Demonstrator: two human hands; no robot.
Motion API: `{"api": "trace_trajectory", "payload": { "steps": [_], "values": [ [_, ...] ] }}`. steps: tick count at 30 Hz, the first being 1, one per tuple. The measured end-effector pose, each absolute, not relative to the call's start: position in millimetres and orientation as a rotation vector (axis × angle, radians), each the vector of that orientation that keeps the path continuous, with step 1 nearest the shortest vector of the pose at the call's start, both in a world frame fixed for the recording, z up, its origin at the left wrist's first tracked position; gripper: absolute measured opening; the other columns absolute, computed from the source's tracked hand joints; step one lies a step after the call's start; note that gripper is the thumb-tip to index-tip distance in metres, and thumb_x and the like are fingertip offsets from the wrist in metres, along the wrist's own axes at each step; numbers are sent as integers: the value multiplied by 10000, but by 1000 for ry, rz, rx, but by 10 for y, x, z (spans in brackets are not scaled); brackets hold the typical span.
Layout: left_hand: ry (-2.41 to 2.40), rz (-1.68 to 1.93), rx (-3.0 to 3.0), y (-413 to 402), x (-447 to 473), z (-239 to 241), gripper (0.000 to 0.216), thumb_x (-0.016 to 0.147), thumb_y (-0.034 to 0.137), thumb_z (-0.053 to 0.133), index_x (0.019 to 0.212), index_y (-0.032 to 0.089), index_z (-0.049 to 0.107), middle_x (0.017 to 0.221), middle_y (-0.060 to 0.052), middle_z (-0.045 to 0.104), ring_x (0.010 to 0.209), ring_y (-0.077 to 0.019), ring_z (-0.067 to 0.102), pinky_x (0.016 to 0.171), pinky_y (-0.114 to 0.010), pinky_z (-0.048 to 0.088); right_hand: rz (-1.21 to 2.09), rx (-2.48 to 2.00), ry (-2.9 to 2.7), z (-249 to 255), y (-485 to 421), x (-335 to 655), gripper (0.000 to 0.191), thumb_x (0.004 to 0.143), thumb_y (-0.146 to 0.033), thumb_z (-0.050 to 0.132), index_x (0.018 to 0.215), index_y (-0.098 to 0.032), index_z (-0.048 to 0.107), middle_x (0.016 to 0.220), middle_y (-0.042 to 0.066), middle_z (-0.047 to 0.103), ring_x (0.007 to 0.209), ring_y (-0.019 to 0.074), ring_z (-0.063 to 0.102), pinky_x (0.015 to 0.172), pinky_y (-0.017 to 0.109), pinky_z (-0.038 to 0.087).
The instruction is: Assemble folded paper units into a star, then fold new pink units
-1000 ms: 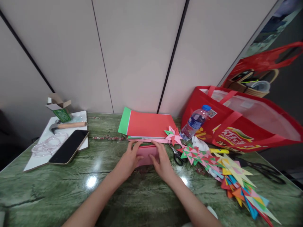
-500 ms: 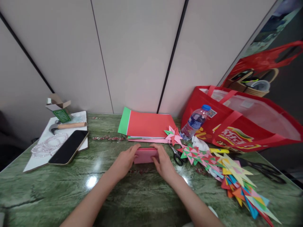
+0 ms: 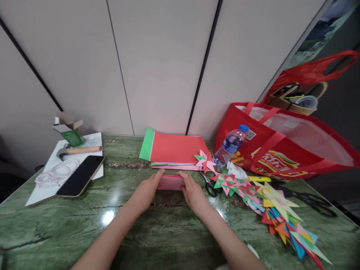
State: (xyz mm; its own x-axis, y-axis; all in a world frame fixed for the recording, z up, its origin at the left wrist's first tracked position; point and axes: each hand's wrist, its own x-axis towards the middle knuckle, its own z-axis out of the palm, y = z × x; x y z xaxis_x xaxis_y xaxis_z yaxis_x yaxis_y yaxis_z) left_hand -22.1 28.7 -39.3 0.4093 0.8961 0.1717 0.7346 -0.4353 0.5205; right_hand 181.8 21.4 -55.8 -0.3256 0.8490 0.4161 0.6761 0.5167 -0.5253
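Note:
A small pink piece of paper (image 3: 170,183) with a red upper edge stands between my hands, just above or on the table. My left hand (image 3: 149,187) grips its left end, fingers closed along the side. At the right end, my right hand (image 3: 191,189) holds it with the thumb low and the fingers at the top. Behind it lies a stack of coloured paper, a red sheet (image 3: 178,148) uppermost. A pink, red and green folded paper star (image 3: 205,161) rests on the stack's right corner, near black-handled scissors (image 3: 210,187).
To the right are folded paper stars (image 3: 236,185), a water bottle (image 3: 229,146), a red bag (image 3: 278,146) and larger black scissors (image 3: 312,200). At left, a phone (image 3: 81,176), a hammer (image 3: 80,150), beaded strands (image 3: 57,173) and a small open box (image 3: 71,135) sit on a white board.
Both hands still hold the paper, which has moved up slightly and tilted, so less of its pink face shows. The whole view has shifted a little.

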Motion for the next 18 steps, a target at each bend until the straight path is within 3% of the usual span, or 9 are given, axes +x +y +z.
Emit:
{"api": "trace_trajectory", "payload": {
  "steps": [5, 9, 12, 18],
  "values": [
    [1430, 615, 2238, 274, -197, -346, 624, 752, 16, 364, 1334, 232, 291, 1202, -115, 556, 983, -221, 582, 806, -337, 446, 399, -1256, -2099, -508, 210, 1829, 576, 711, -5, 384, 1250, -207, 374, 1092, 103, 553, 952, 218, 569, 798, 365, 470],
    [1290, 601, 2112, 169, -230, -100, 637, 737, 90, 452, 1336, 240, 296, 879, -38, 640, 767, -169, 606, 706, -278, 476, 687, -1215, -2033, -350, 164, 1890, 616, 714, -58, 465, 1291, -213, 316, 1025, 70, 595, 853, 190, 589, 738, 310, 478],
    [1205, 555, 1801, 147, -268, -16, 583, 728, 169, 500, 1284, 201, 327, 688, 21, 582, 578, -133, 574, 507, -221, 479, 977, -1164, -1962, -312, 142, 1933, 613, 701, -101, 523, 1277, -215, 346, 902, 28, 619, 725, 159, 592, 653, 271, 485],
    [1241, 382, 1617, 186, -252, -263, 446, 708, 222, 522, 1133, 165, 400, 700, 5, 578, 454, -128, 560, 330, -194, 413, 1257, -1192, -1880, -522, 145, 1948, 523, 637, -133, 610, 1142, -194, 488, 698, -37, 615, 542, 117, 555, 508, 219, 458]
  ]
}}
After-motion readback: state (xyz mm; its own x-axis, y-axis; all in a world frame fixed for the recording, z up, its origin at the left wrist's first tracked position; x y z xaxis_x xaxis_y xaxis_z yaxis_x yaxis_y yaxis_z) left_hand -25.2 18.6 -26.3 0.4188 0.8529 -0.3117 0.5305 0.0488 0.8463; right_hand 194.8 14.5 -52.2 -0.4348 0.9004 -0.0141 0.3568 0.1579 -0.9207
